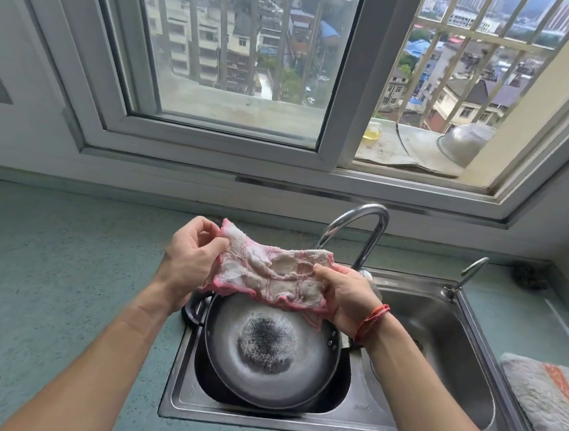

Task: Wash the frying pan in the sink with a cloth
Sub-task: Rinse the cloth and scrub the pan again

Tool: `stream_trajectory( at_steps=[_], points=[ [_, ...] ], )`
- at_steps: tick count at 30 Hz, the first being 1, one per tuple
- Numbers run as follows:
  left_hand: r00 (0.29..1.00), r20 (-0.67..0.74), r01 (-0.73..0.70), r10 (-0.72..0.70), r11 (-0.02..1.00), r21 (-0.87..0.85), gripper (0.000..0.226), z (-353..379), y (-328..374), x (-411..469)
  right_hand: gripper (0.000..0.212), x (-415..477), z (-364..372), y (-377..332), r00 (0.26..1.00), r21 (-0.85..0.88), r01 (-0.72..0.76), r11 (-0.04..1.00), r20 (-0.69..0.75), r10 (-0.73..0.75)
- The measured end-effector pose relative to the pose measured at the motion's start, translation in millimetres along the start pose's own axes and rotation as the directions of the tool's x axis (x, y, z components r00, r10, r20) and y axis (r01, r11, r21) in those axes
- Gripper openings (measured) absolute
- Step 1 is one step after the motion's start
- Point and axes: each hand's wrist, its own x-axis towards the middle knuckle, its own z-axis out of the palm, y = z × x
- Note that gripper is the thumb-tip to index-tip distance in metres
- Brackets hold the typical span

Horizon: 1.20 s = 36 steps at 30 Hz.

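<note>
Stretching a pink-edged dishcloth (271, 276) between them, the left hand (188, 258) and right hand (348, 298) pinch its ends with curled fingers above the frying pan (271, 351) in the sink (436, 349).

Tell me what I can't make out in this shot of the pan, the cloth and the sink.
All in the head view:
- Frying pan: far rim hidden by the cloth, handle partly behind the left hand and wrist.
- Sink: right basin's drain mostly hidden by the right hand and forearm.
- Towel on the counter: cut off by the right edge.
- Dark object near the wall: too small to identify.
</note>
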Motion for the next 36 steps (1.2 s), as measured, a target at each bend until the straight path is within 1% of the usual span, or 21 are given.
stream_trajectory(
  at_steps=[3, 6, 8, 10, 11, 12, 15, 16, 17, 18, 21, 23, 24, 25, 26, 28, 29, 30, 33, 35, 36],
  points=[
    [0.994, 0.076, -0.087, 0.077, 0.985, 0.148, 0.01, 9, 2, -3, 0.02, 3, 13, 3, 1.0, -0.007, 0.0, 1.0, -0.026, 0.0],
    [0.981, 0.152, -0.163, 0.123, 0.945, 0.282, 0.011, 22, 5, -9, 0.022, 2, 31, 8, 1.0, -0.043, -0.014, 0.999, -0.002, 0.014],
    [0.973, 0.202, -0.172, 0.111, 0.934, 0.314, 0.011, 31, 7, -15, 0.035, 4, 37, 11, 0.999, -0.038, -0.031, 0.999, 0.016, 0.032],
    [0.964, 0.258, -0.139, 0.059, 0.943, 0.303, 0.004, 37, 11, -20, 0.035, 5, 40, 13, 0.995, -0.042, -0.043, 0.998, 0.086, 0.047],
    [0.955, 0.293, -0.121, 0.034, 0.951, 0.284, 0.004, 38, 12, -22, 0.033, 4, 40, 13, 0.992, -0.067, -0.041, 0.997, 0.116, 0.048],
    [0.943, 0.333, -0.084, -0.003, 0.966, 0.245, 0.011, 38, 14, -23, 0.031, 4, 39, 12, 0.99, -0.086, -0.027, 0.996, 0.132, 0.038],
    [0.886, 0.441, 0.142, -0.143, 0.989, 0.035, 0.025, 36, 17, -25, 0.026, 3, 35, 16, 0.989, -0.033, 0.02, 0.999, 0.148, -0.015],
    [0.886, 0.435, 0.176, -0.162, 0.984, 0.008, 0.025, 34, 18, -24, 0.022, 4, 33, 18, 0.99, -0.019, 0.029, 0.999, 0.138, -0.026],
    [0.901, 0.404, 0.17, -0.157, 0.985, 0.005, 0.024, 32, 18, -22, 0.019, 4, 33, 19, 0.992, -0.01, 0.028, 1.0, 0.12, -0.026],
    [0.922, 0.363, 0.146, -0.136, 0.989, 0.003, 0.023, 29, 17, -21, 0.022, 6, 31, 21, 0.994, 0.01, 0.015, 1.0, 0.107, -0.016],
    [0.986, 0.163, 0.039, -0.047, 0.998, 0.056, 0.019, 19, 8, -10, 0.033, 11, 27, 23, 0.99, 0.073, -0.063, 0.995, 0.13, 0.053],
    [0.998, 0.047, 0.036, -0.042, 0.991, 0.13, 0.016, 12, -5, 0, 0.037, 13, 25, 23, 0.985, 0.112, -0.119, 0.987, 0.142, 0.103],
    [0.998, 0.019, 0.062, -0.066, 0.986, 0.154, 0.013, 9, -12, 4, 0.039, 14, 25, 23, 0.979, 0.131, -0.149, 0.98, 0.159, 0.128],
    [0.993, 0.021, 0.11, -0.115, 0.98, 0.166, 0.01, 6, -18, 6, 0.041, 14, 25, 23, 0.971, 0.154, -0.179, 0.972, 0.188, 0.149],
    [0.981, 0.063, 0.171, -0.183, 0.972, 0.163, 0.012, 4, -23, 9, 0.043, 14, 25, 23, 0.963, 0.184, -0.202, 0.962, 0.219, 0.16],
    [0.919, 0.215, 0.314, -0.33, 0.944, 0.103, 0.028, 1, -31, 9, 0.046, 16, 29, 25, 0.947, 0.225, -0.232, 0.946, 0.273, 0.167],
    [0.887, 0.28, 0.368, -0.367, 0.929, 0.051, 0.031, 0, -34, 7, 0.047, 18, 32, 28, 0.943, 0.229, -0.243, 0.943, 0.284, 0.174],
    [0.872, 0.313, 0.393, -0.376, 0.919, 0.008, 0.03, -1, -39, 6, 0.046, 22, 33, 32, 0.945, 0.22, -0.248, 0.943, 0.27, 0.185],
    [0.889, 0.263, 0.38, -0.375, 0.924, 0.033, 0.019, -9, -57, 8, 0.039, 36, 40, 48, 0.966, 0.107, -0.213, 0.971, 0.172, 0.193],
    [0.899, 0.2, 0.388, -0.39, 0.92, 0.052, 0.012, -16, -70, 10, 0.033, 46, 42, 60, 0.983, -0.08, -0.179, 0.981, 0.033, 0.182],
    [0.901, 0.174, 0.395, -0.397, 0.917, 0.049, 0.01, -20, -76, 11, 0.028, 50, 42, 65, 0.985, -0.196, -0.175, 0.965, -0.028, 0.172]
  ],
)
